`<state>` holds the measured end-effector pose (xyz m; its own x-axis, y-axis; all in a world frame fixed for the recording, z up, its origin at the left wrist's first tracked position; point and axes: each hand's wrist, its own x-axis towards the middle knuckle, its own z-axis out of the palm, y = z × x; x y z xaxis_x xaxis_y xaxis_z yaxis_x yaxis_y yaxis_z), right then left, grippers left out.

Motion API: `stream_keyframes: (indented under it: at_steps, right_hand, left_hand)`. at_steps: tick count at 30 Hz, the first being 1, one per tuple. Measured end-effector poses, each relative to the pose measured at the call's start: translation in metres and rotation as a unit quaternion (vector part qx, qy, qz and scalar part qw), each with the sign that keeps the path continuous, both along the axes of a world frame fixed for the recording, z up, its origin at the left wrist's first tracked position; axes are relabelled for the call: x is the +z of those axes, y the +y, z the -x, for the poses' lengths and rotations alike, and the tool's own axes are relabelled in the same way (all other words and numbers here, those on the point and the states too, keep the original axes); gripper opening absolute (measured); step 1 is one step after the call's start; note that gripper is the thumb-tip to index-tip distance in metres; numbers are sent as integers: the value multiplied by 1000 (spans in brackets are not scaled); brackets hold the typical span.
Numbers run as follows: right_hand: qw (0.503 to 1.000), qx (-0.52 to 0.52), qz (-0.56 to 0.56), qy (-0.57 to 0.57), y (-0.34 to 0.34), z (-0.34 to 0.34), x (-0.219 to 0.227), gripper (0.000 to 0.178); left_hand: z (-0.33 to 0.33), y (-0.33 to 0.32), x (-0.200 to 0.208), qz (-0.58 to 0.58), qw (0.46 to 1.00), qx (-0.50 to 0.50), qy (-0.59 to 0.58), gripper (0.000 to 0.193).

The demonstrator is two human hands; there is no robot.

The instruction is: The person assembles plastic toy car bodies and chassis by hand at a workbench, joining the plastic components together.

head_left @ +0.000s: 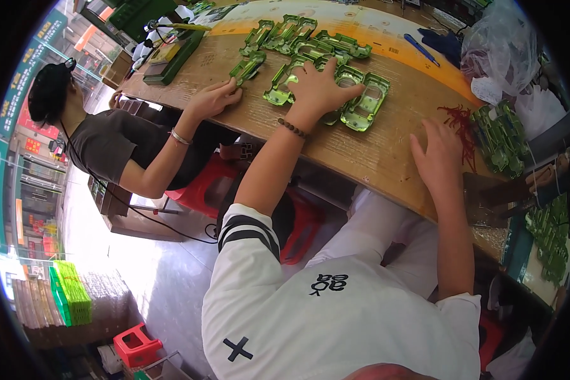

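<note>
the left hand lies flat, fingers spread, on the cluster of shiny green metal car-shaped shells on the wooden tabletop. the right hand rests open and empty near the edge, beside red wire scraps. better, i'd judge, to pinch one shell by its rim than press on several.
</note>
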<state>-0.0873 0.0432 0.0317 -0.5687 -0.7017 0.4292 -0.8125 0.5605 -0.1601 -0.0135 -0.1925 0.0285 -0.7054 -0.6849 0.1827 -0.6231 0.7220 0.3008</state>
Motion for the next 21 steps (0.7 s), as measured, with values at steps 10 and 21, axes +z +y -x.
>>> stream_keyframes:
  at_steps: [10,21]
  right_hand:
    - [979,110,159,-66,65,-51,-28,22]
    - [979,125,160,-28,68,-46,-38,20]
  left_hand:
    - [38,-64,34,15,997,77,6,67]
    - [110,-70,19,-24,990,-136,-10,79]
